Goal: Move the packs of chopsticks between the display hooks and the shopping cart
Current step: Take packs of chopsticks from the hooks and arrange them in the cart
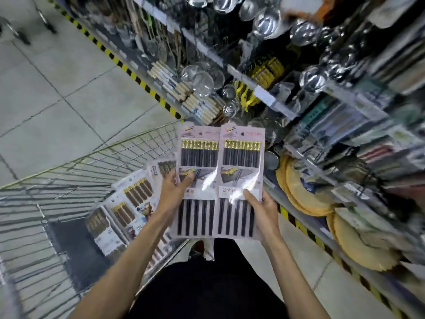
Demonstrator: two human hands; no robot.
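Both forearms reach up from the bottom edge to centre frame, bare, elbows bent.

Left hand (171,192): thumb laid across the front of the left pack of chopsticks (197,155) at mid-height, fingers hidden behind the card. Grip closed on that pack's left edge.

Right hand (264,210): thumb on the front of the right pack of chopsticks (241,155), fingers wrapped behind its right edge. Grip closed on that pack.

The two packs are held upright side by side, edges touching or slightly overlapping, in centre frame. Each holds black sticks with gold tops on a pale pink card. The characters 合金 are readable on the middle label; the rest is lost to glare and blur.

Wire shopping cart (92,162) at lower left, just beside the left hand. Inside it lie more packs (135,194) of brown sticks, fanned out; their print is too blurred to read.

Shelves (276,93) fill the upper right, with shiny ladles (266,21) hanging and round yellow mats (296,194) at lower right. Yellow-black tape (138,79) edges the shelf base. Grey tiled floor (46,88) at upper left.
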